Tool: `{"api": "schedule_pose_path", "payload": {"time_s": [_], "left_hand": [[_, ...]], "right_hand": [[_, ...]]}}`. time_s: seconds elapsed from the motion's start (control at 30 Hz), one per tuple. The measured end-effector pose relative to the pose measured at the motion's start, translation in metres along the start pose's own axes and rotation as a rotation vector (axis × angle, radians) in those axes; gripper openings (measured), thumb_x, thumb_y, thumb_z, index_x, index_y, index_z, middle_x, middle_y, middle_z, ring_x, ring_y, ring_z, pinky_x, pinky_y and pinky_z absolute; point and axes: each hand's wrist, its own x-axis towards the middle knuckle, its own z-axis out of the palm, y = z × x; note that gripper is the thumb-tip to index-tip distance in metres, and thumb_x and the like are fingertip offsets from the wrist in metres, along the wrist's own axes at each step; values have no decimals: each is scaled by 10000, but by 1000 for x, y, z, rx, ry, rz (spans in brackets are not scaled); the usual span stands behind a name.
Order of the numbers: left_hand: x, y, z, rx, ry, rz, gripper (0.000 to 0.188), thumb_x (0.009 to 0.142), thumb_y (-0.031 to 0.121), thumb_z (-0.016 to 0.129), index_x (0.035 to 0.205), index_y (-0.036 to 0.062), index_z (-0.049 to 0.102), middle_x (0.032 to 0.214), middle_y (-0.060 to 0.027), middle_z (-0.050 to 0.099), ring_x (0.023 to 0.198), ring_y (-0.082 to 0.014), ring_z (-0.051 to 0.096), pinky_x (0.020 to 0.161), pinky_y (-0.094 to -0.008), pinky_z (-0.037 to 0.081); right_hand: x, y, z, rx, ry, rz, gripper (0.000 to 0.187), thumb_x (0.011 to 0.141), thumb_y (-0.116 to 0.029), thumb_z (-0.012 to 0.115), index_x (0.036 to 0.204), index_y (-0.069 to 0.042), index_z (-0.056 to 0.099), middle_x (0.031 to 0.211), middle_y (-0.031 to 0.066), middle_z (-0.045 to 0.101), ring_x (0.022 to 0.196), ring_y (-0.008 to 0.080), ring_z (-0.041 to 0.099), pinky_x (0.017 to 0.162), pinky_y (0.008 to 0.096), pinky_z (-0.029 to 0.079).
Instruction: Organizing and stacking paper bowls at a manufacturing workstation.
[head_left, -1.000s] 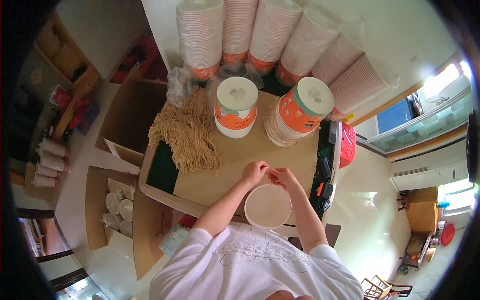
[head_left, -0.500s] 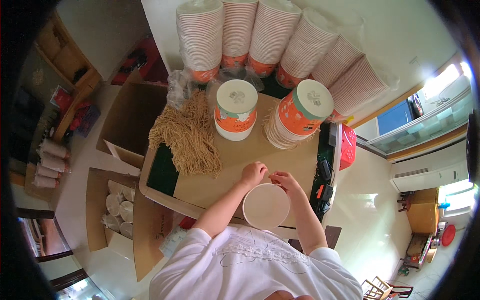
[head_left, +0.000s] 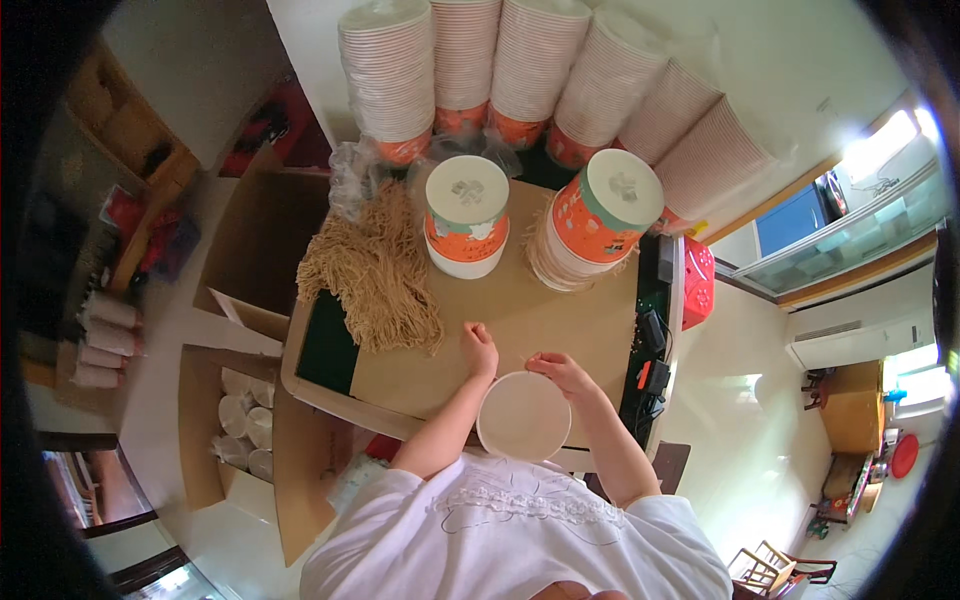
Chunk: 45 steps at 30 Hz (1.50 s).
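A white paper bucket [head_left: 524, 417] stands at the table's front edge, close against my shirt, its round open mouth facing up. My right hand [head_left: 563, 373] is closed at its far rim, the fingertips pinched together there. Just beyond the bucket on the left, my left hand [head_left: 480, 352] is curled up, apart from the rim; what it holds, if anything, is too small to make out. To the left lies a heap of tan twisted cords [head_left: 375, 275]. Two upside-down orange-and-green printed bucket stacks stand farther back, a left one [head_left: 468, 215] and a taller right one [head_left: 603, 215].
Tall plastic-wrapped stacks of paper buckets [head_left: 388, 80] line the wall. Cardboard [head_left: 490, 310] covers the tabletop. Black adapters [head_left: 653, 335] and a red plastic container [head_left: 698, 282] are at the right edge. Left on the floor, an open carton [head_left: 203, 430] holds wrapped white stacks.
My left hand has moved left and slightly up, away from my right hand, and curled tighter. My right hand has shifted slightly left along the bucket's far rim. The view has shifted slightly.
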Motion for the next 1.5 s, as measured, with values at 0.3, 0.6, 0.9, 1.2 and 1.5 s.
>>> {"api": "schedule_pose_path", "payload": {"time_s": [0.3, 0.6, 0.9, 1.2, 1.5], "left_hand": [[-13, -21, -28, -16, -541, 191, 229, 720, -29, 495, 927, 46, 557, 940, -103, 592, 877, -210, 560, 733, -314, 446], [19, 46, -66, -266, -1287, 83, 466, 676, -5, 613, 1113, 154, 567, 1087, -58, 558, 981, -130, 518, 839, -272, 428], [4, 28, -46, -375, -1260, -140, 105, 741, 78, 612, 838, 56, 647, 771, -73, 647, 682, -143, 610, 651, -257, 490], [-4, 38, -36, -384, -742, -232, 58, 727, 50, 600, 737, 34, 655, 682, -57, 647, 590, -95, 598, 555, -233, 481], [-2, 34, -29, -238, -829, -156, 66, 715, 94, 633, 748, 44, 659, 682, -76, 643, 625, -131, 619, 572, -263, 485]], "right_hand": [[-3, 0, 1, -367, 142, -107, 189, 838, -199, 532, 856, -28, 612, 733, 10, 575, 682, 82, 533, 617, 203, 424], [7, 27, 6, -360, 477, -435, 67, 811, -40, 494, 875, -32, 476, 712, 51, 549, 650, 127, 526, 590, 243, 440], [0, -8, 24, -660, 714, -734, 150, 781, -20, 484, 916, -45, 423, 695, 117, 535, 578, 221, 523, 555, 321, 431], [15, 26, 2, -314, 347, -300, 87, 819, -102, 532, 861, -31, 559, 655, 0, 531, 578, 83, 475, 524, 213, 396], [10, -8, 6, -118, 113, 43, 184, 830, -187, 564, 820, -10, 615, 694, -2, 546, 613, 59, 488, 512, 181, 379]]}}
